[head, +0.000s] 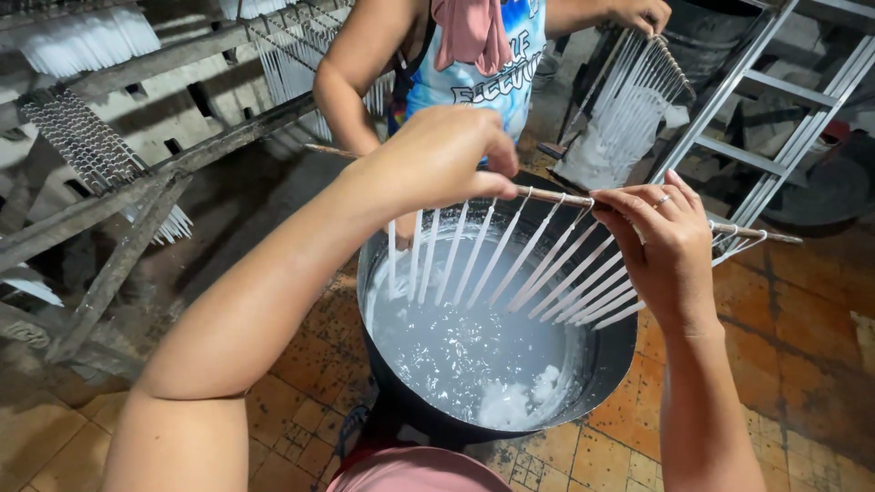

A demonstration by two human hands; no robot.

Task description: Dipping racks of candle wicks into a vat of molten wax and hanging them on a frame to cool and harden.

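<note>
Gripping the wooden rod (583,199) with both your left hand (437,159) and right hand (670,251), you hold its row of thin white candles (529,269) slanted just above the dark vat (611,355) of pale wax.

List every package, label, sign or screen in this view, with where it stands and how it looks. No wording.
No packages, signs or screens show.
Printed lettering on a shirt: on the other person standing beyond the pot, top centre; a curved band of dark letters on light blue and white cloth, partly hidden by a pink cloth hanging over it.
</note>
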